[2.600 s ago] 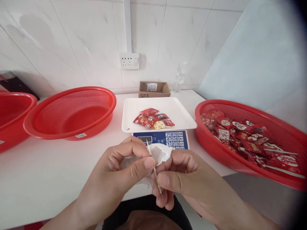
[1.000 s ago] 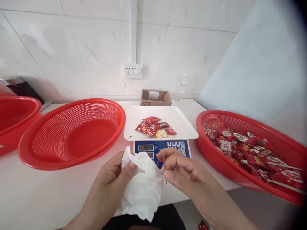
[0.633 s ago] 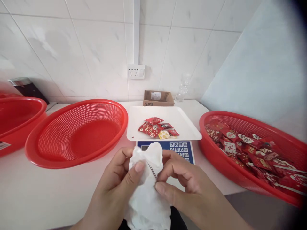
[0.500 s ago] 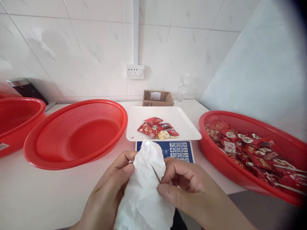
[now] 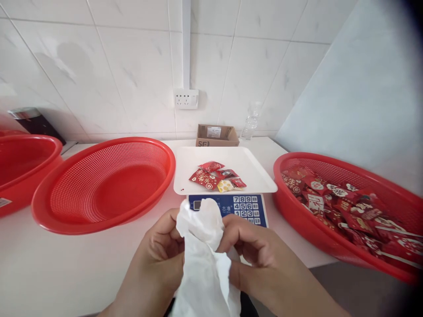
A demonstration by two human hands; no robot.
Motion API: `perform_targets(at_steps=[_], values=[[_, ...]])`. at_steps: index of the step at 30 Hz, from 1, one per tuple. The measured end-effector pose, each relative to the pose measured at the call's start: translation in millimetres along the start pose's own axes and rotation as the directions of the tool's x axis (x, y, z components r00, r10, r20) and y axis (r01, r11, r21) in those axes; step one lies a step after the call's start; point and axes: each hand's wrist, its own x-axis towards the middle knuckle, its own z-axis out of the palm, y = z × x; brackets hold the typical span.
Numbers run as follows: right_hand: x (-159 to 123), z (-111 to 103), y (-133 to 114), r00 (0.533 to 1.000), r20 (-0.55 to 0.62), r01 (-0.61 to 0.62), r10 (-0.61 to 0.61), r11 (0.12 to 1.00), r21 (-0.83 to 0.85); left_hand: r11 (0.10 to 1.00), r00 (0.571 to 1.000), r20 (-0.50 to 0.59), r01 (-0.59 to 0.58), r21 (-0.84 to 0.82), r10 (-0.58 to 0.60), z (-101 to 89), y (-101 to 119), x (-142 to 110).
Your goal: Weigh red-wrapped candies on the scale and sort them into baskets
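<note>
The left hand [image 5: 158, 255] is pinching one side of a crumpled white cloth [image 5: 201, 281], fingers nearly closed; the right hand [image 5: 261, 259] is gripping the other (whether anything else too, I cannot tell). They are apparently working its folds before the scale [image 5: 244, 208], which is seemingly calling for light, steady fingertips.

The perforated basket [image 5: 132, 141] is bright red. White bag [image 5: 201, 264]; blue keypad panel [image 5: 228, 208] with white keys.

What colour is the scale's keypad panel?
The keypad panel is blue with white keys, showing best in the head view.
</note>
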Motion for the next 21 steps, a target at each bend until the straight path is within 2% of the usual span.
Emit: perform_targets(at_steps=[5,9,11,13,15,17,18,19,21], values=[[3,-3,5,0.978,-0.192,0.09,-0.079,0.995,0.048,0.995,0.985,-0.155,-0.072,0.064,0.081,-2.8,-1,-1],[-1,5,5,0.92,-0.292,0.242,-0.261,0.965,-0.101,0.983,0.966,-0.188,-0.165,0.085,0.178,-11.8,-11,5],[-5,11,5,0.898,-0.233,0.318,-0.372,0.918,-0.238,0.966,0.955,-0.148,-0.249,0.067,0.256,-17.6,-15,10],[-7,16,9,0.888,-0.107,0.397,-0.448,0.863,-0.314,0.946,0.94,-0.102,-0.323,0.041,0.325,-23.9,-17,15],[-7,18,15,0.874,-0.077,0.43,-0.48,0.838,-0.336,0.948,0.947,-0.053,-0.315,0.041,0.317,-30.3,-19,17],[-5,18,21,0.861,-0.19,0.39,-0.473,0.851,-0.352,0.961,0.964,-0.031,-0.262,0.088,0.265,-35.0,-20,16],[-3,17,23,0.868,-0.24,0.34,-0.434,0.873,-0.35,0.963,0.968,-0.043,-0.242,0.118,0.248,-36.1,-20,14],[-1,15,25,0.893,-0.251,0.279,-0.372,0.899,-0.339,0.962,0.967,-0.068,-0.233,0.145,0.245,-36.1,-20,12],[2,13,25,0.957,-0.169,0.174,-0.236,0.933,-0.316,0.954,0.954,-0.136,-0.243,0.173,0.267,-33.7,-20,7]])
